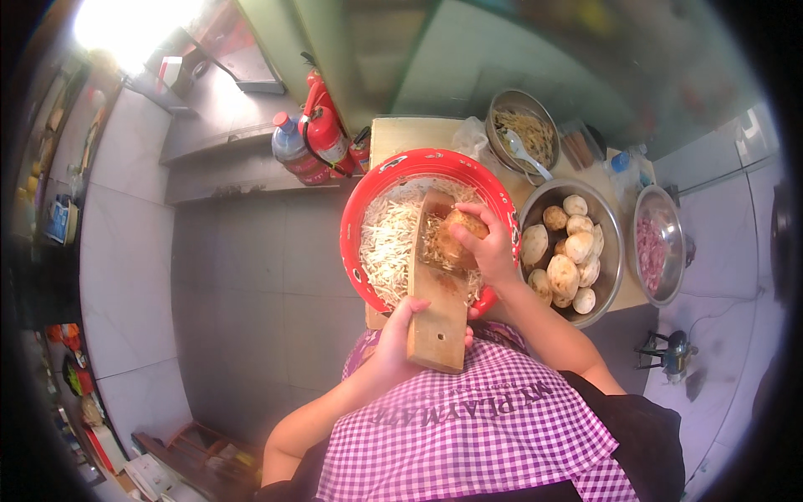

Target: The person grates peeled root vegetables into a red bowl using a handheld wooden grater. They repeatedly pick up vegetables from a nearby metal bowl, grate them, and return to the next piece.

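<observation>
My left hand [404,323] grips the lower end of a wooden grater board [438,314], its fingers wrapped beneath the wood. The board slants over a red-rimmed basin [352,235] that holds pale shreds [386,251]. In my right hand [486,241] is a brown root vegetable [463,235], pressed on the board's grating section, where shreds cling. To the right, a steel bowl [618,263] holds several peeled pale tubers [563,275], close to my right forearm.
Behind stands a steel bowl [555,135] of shredded food with a white spoon [524,154]. A bowl of chopped pink meat [650,251] sits at the far right. Fire extinguishers [325,135] and a large bottle [298,150] stand left of the wooden table [408,132].
</observation>
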`<state>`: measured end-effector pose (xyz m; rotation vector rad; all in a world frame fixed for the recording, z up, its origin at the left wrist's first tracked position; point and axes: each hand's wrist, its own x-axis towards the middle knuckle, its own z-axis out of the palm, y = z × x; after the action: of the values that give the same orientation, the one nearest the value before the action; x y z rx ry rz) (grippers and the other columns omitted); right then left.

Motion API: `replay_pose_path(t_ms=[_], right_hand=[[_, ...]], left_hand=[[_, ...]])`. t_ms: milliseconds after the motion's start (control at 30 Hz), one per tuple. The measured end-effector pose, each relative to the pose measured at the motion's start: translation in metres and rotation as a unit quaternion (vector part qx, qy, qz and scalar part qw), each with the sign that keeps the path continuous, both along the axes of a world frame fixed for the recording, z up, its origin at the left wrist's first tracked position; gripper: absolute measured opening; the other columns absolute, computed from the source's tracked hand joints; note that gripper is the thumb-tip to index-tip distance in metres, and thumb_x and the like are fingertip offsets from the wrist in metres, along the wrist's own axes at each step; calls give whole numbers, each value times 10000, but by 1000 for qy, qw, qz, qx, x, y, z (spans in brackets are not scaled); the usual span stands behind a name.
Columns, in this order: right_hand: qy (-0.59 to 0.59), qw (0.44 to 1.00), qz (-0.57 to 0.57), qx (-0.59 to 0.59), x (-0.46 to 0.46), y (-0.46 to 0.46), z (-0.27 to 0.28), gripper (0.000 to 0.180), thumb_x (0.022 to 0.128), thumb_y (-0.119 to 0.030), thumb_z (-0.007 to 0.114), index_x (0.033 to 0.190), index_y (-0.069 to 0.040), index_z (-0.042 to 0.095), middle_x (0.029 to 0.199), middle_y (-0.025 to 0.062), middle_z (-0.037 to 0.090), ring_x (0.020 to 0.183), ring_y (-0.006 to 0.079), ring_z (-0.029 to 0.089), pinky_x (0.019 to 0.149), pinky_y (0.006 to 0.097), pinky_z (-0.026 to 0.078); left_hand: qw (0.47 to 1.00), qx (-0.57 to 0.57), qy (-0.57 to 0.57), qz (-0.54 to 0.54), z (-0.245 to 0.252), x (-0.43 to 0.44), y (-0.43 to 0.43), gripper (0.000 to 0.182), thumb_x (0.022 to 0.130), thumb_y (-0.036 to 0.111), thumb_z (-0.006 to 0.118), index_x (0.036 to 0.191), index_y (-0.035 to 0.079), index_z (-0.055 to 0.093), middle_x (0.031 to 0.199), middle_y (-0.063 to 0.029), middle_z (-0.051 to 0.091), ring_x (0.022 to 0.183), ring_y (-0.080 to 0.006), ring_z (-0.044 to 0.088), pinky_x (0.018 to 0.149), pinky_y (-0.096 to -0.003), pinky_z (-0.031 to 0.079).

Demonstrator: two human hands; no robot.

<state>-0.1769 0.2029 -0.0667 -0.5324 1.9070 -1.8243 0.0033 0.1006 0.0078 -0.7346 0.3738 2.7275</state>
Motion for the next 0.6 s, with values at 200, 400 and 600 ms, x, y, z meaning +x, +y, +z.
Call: replay_pose_path(t_ms=[200,400,600], right_hand=[[119,984,48,126,-10,-7,2,356,798,-213,743,1085,-23,656,1068,102,680,984,190,639,894,318,483],[116,950,-47,286,-78,-50,-114,357,793,-267,750,1053,-38,665,996,119,694,931,220,660,844,338,499],[58,982,-44,177,-84,-28,-142,415,786,-383,769,1043,-84,641,997,89,671,944,207,631,822,339,497]], left_hand=[[999,27,11,15,-3,2,1,615,907,334,386,1379,-60,353,1235,-226,564,974,-330,621,894,-449,505],[1000,-8,5,-23,-5,5,4,619,890,307,382,1376,-75,352,1239,-223,562,1039,-353,614,955,-467,488],[999,8,-5,-42,-10,2,-6,637,883,301,384,1387,-85,335,1282,-242,540,1112,-381,596,1005,-487,463]])
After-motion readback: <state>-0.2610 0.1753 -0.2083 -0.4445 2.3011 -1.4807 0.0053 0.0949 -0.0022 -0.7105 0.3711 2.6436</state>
